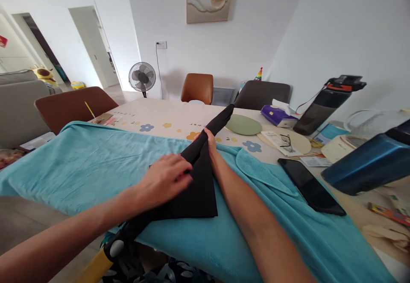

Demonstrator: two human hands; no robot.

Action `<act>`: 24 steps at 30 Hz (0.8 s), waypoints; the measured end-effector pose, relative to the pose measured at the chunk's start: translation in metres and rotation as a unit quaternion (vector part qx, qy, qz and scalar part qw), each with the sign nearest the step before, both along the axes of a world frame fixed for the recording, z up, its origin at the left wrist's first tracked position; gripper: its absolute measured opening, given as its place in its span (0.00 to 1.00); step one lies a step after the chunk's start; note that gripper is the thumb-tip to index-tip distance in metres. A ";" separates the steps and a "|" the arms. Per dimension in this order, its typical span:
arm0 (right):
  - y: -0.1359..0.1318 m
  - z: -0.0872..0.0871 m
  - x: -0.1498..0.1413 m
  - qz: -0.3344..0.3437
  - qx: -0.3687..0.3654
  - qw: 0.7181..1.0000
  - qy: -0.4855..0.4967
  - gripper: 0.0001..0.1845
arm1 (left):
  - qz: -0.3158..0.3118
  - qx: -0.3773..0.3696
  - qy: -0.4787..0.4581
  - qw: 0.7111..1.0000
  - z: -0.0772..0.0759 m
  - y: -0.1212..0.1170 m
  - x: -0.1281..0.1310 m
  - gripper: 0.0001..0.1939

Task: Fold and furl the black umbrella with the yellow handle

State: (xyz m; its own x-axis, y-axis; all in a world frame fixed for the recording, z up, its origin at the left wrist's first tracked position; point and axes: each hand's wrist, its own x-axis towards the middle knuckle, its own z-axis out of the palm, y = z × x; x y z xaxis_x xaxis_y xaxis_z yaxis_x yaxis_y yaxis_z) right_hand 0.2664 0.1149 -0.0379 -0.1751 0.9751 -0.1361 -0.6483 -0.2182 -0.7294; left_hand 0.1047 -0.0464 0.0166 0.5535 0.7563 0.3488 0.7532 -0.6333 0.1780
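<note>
A folded black umbrella (198,189) lies slantwise across a turquoise cloth (105,154), its tip (228,112) pointing away to the right. One wide flap of its fabric spreads flat towards me. At the lower left is its yellow handle (96,268) with a round pale button. My right hand (210,142) is wrapped round the rolled upper part of the umbrella. Over its middle is my left hand (168,175), blurred by motion, with the thumb apart from the fingers. Whether the left fingers touch the fabric is unclear.
To the right a black phone (310,184) lies on the cloth, near a blue bottle (368,163). Behind are a dark bottle (323,107), a purple tissue pack (278,115), glasses (286,142) and a green round mat (244,125). Chairs surround the table; a fan (142,77) stands beyond.
</note>
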 end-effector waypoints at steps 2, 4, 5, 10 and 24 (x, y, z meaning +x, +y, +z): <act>0.000 -0.001 -0.001 0.001 -0.002 1.000 0.002 0.23 | -0.085 0.000 0.063 0.994 -0.003 -0.017 0.027 0.19; -0.001 -0.002 -0.001 0.005 -0.006 1.000 0.005 0.23 | -0.122 0.027 0.132 0.983 -0.012 -0.026 0.044 0.13; -0.001 -0.002 -0.001 0.007 -0.009 1.000 0.007 0.23 | -0.130 0.040 0.157 0.978 -0.017 -0.029 0.049 0.09; 0.002 -0.003 0.000 0.012 -0.025 1.000 0.010 0.23 | -0.140 0.068 0.188 0.970 -0.020 -0.027 0.040 0.08; 0.000 0.001 -0.004 -0.008 -0.037 0.999 -0.010 0.21 | 0.191 0.076 -0.028 0.978 -0.019 0.004 -0.051 0.17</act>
